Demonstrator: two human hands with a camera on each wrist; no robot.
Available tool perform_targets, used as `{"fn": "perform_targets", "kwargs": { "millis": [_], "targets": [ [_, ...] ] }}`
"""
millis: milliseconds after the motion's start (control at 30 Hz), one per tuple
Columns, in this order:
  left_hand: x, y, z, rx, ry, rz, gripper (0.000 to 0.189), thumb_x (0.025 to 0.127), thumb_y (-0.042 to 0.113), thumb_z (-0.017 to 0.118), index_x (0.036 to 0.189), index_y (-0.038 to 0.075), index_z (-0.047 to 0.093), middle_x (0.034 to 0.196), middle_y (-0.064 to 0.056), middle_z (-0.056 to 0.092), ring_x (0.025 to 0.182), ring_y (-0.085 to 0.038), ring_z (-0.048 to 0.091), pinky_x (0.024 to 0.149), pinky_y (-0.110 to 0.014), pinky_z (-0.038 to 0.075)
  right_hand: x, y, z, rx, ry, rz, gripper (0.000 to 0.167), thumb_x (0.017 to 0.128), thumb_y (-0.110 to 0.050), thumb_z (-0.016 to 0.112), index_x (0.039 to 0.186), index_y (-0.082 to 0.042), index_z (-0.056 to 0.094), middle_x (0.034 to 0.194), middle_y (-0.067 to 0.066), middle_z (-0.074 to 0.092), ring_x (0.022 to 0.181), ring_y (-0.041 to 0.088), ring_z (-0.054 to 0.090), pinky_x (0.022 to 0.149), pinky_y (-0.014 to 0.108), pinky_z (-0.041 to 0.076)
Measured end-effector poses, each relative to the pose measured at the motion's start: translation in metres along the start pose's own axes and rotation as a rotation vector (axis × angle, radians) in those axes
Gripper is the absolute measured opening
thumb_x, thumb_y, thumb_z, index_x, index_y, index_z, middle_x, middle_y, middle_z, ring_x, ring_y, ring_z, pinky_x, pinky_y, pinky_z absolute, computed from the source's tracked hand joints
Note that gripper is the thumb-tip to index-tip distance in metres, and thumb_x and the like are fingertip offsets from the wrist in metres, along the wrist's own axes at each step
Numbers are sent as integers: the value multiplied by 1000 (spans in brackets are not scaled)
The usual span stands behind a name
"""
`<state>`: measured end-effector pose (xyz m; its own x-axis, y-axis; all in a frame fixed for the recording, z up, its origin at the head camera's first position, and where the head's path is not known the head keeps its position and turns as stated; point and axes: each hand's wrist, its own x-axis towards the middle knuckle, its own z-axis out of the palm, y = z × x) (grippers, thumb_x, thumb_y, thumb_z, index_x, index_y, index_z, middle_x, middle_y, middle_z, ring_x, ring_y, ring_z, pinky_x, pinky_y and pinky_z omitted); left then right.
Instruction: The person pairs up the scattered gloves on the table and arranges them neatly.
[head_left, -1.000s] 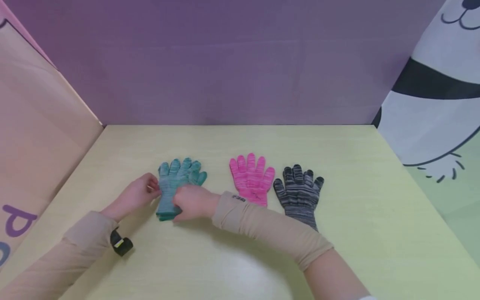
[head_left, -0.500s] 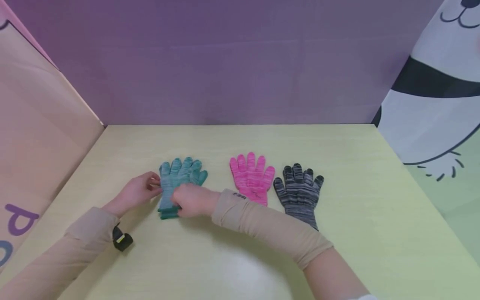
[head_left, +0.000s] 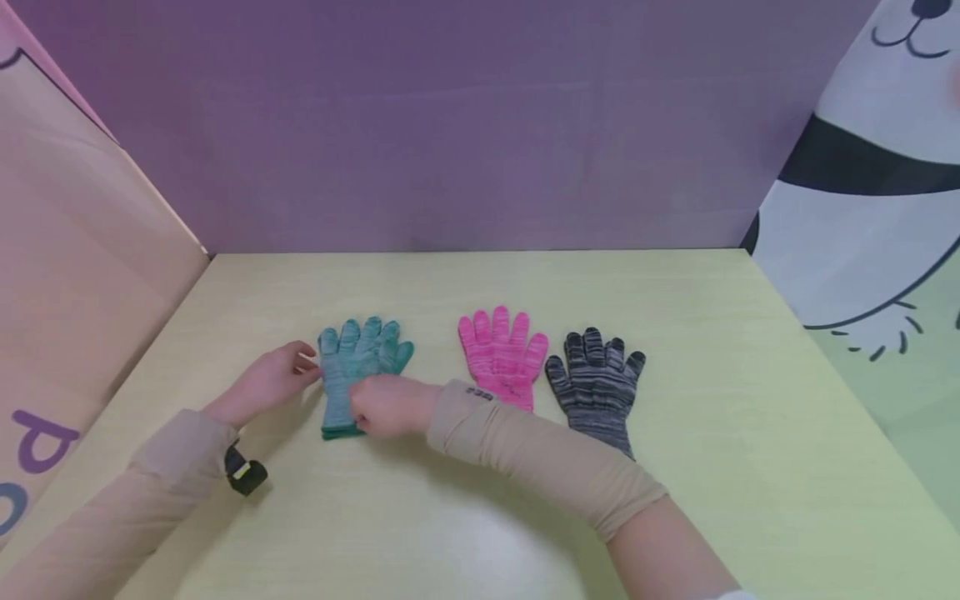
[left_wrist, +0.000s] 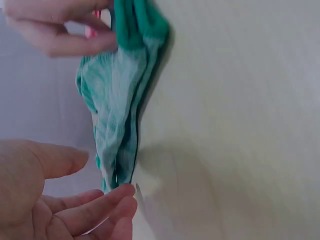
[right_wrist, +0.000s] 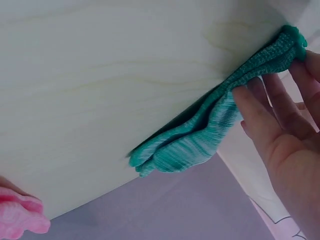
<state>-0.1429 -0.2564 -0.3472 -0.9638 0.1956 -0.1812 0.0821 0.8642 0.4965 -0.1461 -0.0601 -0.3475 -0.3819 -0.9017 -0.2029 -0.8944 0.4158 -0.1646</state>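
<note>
A pair of teal knit gloves [head_left: 341, 379] lies stacked on the table, fingers pointing away, the two green cuffs one over the other at the near end. My right hand [head_left: 388, 405] is over the cuff end with curled fingers; in the right wrist view its thumb and fingertips [right_wrist: 245, 102] pinch the gloves' side near the cuff. My left hand [head_left: 272, 379] is at the gloves' left edge. In the left wrist view its thumb and loosely bent fingers [left_wrist: 95, 212] stand apart, fingertips right at the gloves' finger end.
To the right lies a pink glove [head_left: 502, 358], its cuff partly behind my right sleeve [head_left: 540, 446]. Beside it is a black-and-grey striped glove [head_left: 598, 392]. The pale table [head_left: 720, 500] ends at a purple back wall [head_left: 480, 150].
The teal cuffs, staggered half a second ago, now lie nearly even. My right hand has shifted slightly at the cuff; my left hand has moved slightly up along the gloves' left edge.
</note>
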Motion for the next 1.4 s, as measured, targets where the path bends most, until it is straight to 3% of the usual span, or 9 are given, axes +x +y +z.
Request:
{"fn": "perform_targets", "kwargs": {
  "millis": [133,367,467,600,767,1033,1167,1300,1400],
  "targets": [
    [10,-4,-8,12,16,-29,39,96,18,49,120,-14,46,113,-35,56,103,-47,56,83,-53,50,0,4,1,27,1,-3,15,94,-13,57,91,-9,71,94,-1,65,83,9,57,78,15,47],
    [32,-11,-14,38,87,54,31,95,11,49,117,-11,56,111,-32,60,101,-44,58,87,-54,47,0,6,1,40,-10,17,18,90,-5,59,103,-12,70,106,0,64,98,11,60,87,15,47],
    [40,-10,-15,55,91,84,30,95,10,52,115,-10,58,109,-30,62,98,-43,60,85,-52,49,1,6,2,35,-2,27,20,89,-5,61,105,-13,70,107,-1,63,98,11,60,86,14,47],
    [48,-9,-15,49,68,73,30,95,11,53,116,-9,59,111,-29,62,98,-41,60,84,-51,49,1,6,2,26,-5,34,21,88,-5,62,105,-13,70,106,-1,62,94,9,59,82,13,47],
    [53,-7,-13,43,53,58,29,96,11,52,116,-9,59,112,-28,62,98,-38,60,84,-49,49,1,3,2,9,-10,53,22,88,-5,62,107,-14,70,106,-2,63,94,9,58,82,14,47],
    [57,-13,-10,44,32,99,19,93,6,55,104,-7,63,101,-25,64,92,-35,60,82,-48,49,2,-1,7,-77,7,48,19,91,-7,59,106,-14,68,103,-2,61,91,8,56,82,16,47],
    [60,-15,-11,46,42,98,19,91,4,56,105,-8,60,102,-26,63,94,-38,59,81,-49,49,1,-1,7,-91,18,40,19,92,-8,57,107,-15,68,104,-2,61,92,9,56,83,18,47],
    [63,-16,-12,65,45,97,23,89,3,58,108,-10,58,103,-29,61,95,-41,58,82,-51,49,1,-1,8,-103,26,41,19,93,-8,56,107,-15,68,105,-2,61,94,9,57,85,19,47],
    [65,-17,-12,96,36,103,17,88,2,59,102,-9,61,98,-27,63,91,-38,59,80,-49,49,2,-1,9,-105,28,40,19,93,-8,56,106,-15,68,104,-2,61,93,9,57,85,18,47]
  ]
}}
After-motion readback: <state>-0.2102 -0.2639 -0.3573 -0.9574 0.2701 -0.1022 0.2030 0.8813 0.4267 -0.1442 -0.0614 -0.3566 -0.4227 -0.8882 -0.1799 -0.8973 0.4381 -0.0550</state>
